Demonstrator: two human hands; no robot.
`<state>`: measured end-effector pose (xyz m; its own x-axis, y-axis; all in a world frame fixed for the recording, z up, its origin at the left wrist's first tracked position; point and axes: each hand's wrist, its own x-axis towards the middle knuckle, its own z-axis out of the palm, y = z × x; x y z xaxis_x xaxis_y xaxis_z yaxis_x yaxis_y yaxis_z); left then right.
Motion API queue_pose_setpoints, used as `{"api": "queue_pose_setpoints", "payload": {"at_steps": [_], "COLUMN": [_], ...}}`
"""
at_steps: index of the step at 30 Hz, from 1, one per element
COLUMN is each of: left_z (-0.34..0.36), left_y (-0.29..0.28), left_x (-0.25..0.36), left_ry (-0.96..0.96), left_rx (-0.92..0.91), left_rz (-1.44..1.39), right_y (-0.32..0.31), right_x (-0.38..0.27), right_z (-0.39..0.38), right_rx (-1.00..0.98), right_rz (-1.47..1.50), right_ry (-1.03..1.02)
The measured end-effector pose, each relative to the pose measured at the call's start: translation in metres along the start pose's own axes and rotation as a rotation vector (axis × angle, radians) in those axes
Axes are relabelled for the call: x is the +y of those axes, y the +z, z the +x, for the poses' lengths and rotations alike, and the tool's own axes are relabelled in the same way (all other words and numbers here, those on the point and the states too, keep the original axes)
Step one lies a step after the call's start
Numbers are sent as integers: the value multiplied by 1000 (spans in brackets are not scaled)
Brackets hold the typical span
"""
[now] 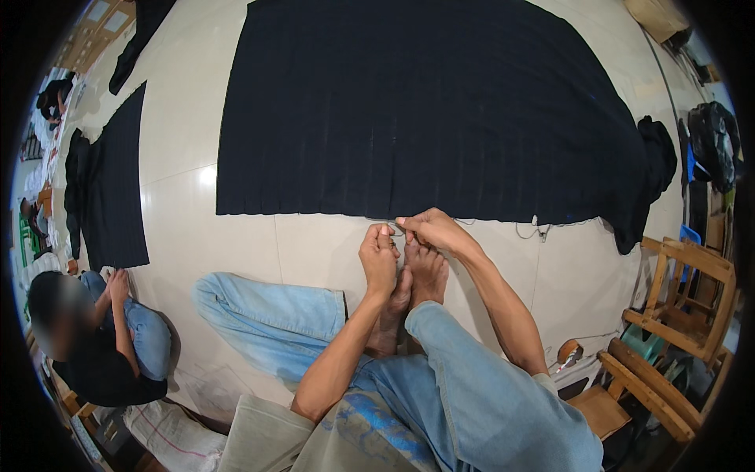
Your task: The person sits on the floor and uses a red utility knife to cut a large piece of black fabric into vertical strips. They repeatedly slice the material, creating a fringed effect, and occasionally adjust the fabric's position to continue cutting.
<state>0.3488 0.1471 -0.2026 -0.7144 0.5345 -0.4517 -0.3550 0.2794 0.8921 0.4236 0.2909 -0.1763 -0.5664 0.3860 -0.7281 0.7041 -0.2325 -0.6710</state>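
Observation:
A large dark pleated cloth lies spread on the pale tiled floor. My left hand is closed just below its front edge, fingertips curled around something small I cannot make out. Beside it my right hand pinches at the cloth's edge, where a thin thread or cord shows, though exactly what it grips is unclear. My bare feet are right under both hands. More thin cord lies along the edge to the right.
At left, a co-worker sits by another dark cloth; another person is farther back near cartons. Wooden frames crowd the right, with a black bag behind. A woven sack lies at lower left.

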Motion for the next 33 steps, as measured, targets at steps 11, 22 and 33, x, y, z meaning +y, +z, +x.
{"api": "queue_pose_setpoints", "payload": {"at_steps": [11,22,33], "left_z": [-2,-2,-5], "left_y": [3,3,-2], "left_x": [3,5,5], "left_ry": [32,-4,15], "left_rx": [14,6,-29], "left_rz": [19,-28,106], "right_y": [5,1,-13], "right_x": [9,-12,-2], "right_z": [24,12,21], "right_rx": [-66,-54,-204], "right_rz": [65,-76,1], "right_ry": [-78,-66,-118]}}
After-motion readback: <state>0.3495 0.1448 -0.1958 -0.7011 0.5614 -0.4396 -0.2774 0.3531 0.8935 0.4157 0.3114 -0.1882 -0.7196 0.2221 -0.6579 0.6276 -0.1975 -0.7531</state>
